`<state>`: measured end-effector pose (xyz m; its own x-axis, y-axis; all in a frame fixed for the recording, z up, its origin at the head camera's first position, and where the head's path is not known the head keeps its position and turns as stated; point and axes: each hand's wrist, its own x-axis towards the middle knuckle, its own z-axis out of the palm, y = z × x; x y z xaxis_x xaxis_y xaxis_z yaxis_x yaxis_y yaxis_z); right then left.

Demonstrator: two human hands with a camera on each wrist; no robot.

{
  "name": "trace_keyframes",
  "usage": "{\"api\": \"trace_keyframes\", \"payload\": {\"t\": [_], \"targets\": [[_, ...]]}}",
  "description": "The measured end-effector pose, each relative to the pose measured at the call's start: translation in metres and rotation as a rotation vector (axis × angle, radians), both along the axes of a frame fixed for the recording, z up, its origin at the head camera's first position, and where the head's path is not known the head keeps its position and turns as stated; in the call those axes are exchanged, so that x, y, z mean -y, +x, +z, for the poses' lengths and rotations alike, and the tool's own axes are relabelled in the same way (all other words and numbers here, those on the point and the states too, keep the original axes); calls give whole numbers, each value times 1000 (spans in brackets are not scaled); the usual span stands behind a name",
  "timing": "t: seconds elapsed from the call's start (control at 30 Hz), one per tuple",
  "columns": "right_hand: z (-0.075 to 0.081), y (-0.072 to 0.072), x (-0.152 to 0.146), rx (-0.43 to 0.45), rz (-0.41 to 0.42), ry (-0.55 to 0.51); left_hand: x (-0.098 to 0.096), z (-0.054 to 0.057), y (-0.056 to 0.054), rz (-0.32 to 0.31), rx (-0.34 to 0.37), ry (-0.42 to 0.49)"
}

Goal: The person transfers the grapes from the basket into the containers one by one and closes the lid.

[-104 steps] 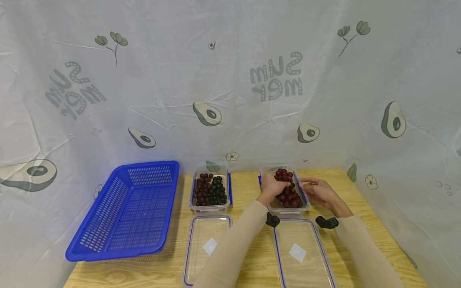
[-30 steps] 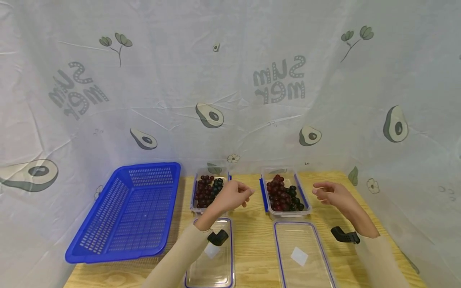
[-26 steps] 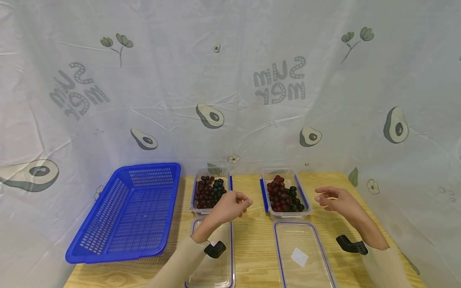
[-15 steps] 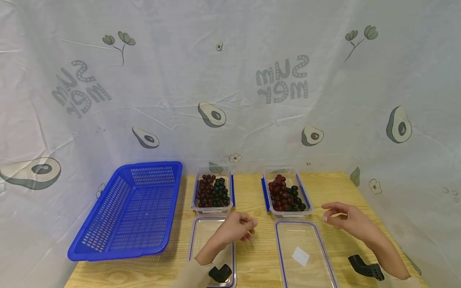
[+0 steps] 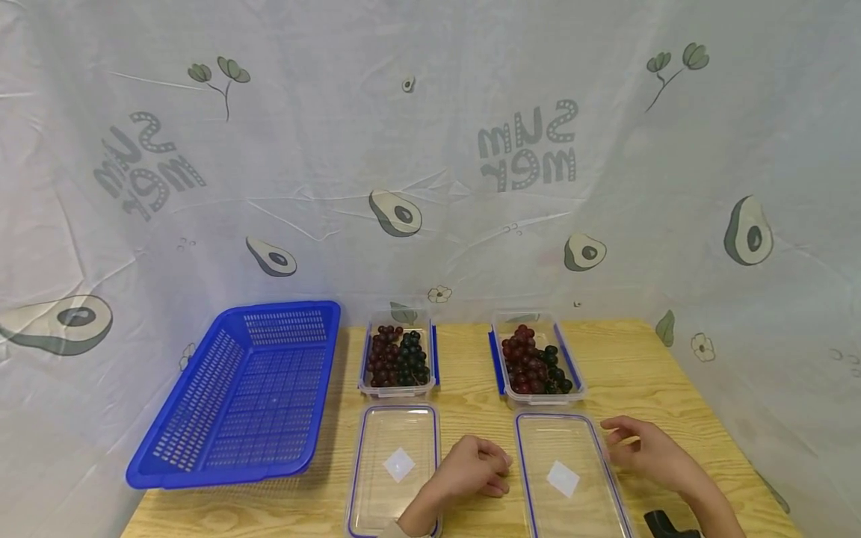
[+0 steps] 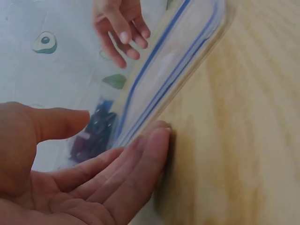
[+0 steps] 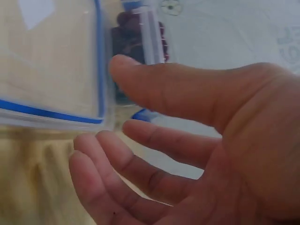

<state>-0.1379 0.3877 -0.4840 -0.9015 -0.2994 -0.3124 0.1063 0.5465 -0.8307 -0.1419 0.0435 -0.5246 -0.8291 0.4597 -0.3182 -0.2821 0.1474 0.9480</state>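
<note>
Left container (image 5: 397,391): red, black grapes (image 5: 407,362); table's (image 5: 464,359) far edge
Right container (image 5: 548,399): red, black grapes (image 5: 534,368)
Left hand (image 5: 473,469): fingers relaxed, between lids (image 5: 397,433)
Right hand (image 5: 647,453): fingers relaxed, near right lid (image 5: 560,441)

Head view: right lid (image 5: 570,450), clear with blue seal and white patch (image 5: 563,478), lies flat at your 5 o'clock, long side tipped towards 11. Left lid (image 5: 392,495), same look, flat at your 6, lower right corner hidden.
</note>
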Motion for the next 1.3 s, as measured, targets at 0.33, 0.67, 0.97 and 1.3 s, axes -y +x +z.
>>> {"api": "trace_keyframes", "payload": {"t": [0.33,0.67,0.97,1.3], "targets": [[-14,4,6,6,-51,83,-22,-15,9,96,0,56],[-16,9,8,160,-51,23,-32,-20,14,180,-37,40],[-15,9,3,163,9,-50,-35,-16,16,202,-75,2],[0,20,-2,125,134,-66,-35,-10,29,154,15,-2]]}}
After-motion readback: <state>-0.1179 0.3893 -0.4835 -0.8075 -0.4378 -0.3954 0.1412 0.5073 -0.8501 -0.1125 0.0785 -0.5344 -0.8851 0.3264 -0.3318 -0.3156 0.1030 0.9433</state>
